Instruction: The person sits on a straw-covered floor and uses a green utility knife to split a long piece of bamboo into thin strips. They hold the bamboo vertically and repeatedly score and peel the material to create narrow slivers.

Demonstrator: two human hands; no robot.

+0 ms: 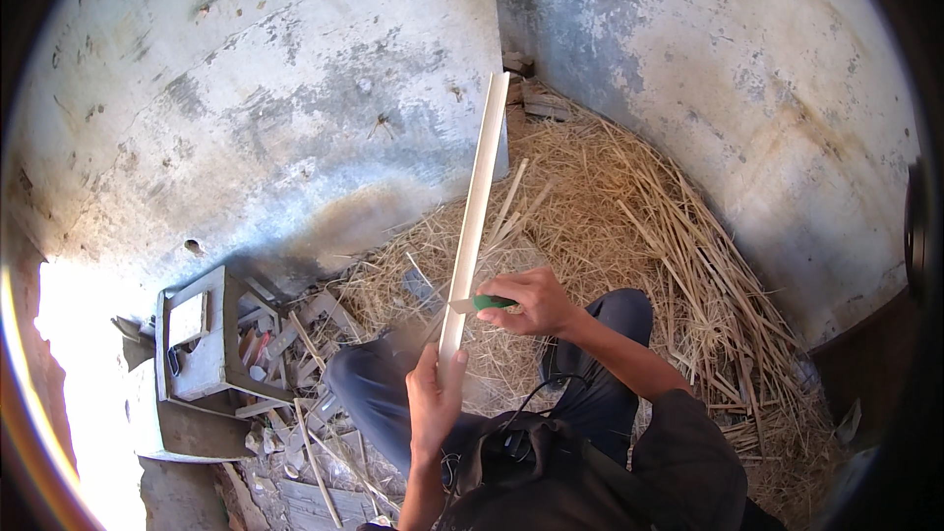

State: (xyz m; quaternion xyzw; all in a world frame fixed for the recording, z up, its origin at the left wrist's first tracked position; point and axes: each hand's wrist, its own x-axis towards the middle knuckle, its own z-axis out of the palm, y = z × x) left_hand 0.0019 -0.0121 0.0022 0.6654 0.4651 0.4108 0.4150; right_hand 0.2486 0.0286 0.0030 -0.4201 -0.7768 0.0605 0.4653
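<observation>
My left hand grips the near end of a long pale flat strip, which points up and away toward the wall. My right hand holds a small tool with a green handle, its blade laid against the strip's right edge just above my left hand. Both hands work over my knees in dark trousers.
A heap of dry straw and split cane fills the corner to the right. At the left lies a grey wooden box frame among scraps and offcuts. Stained plaster walls close in behind.
</observation>
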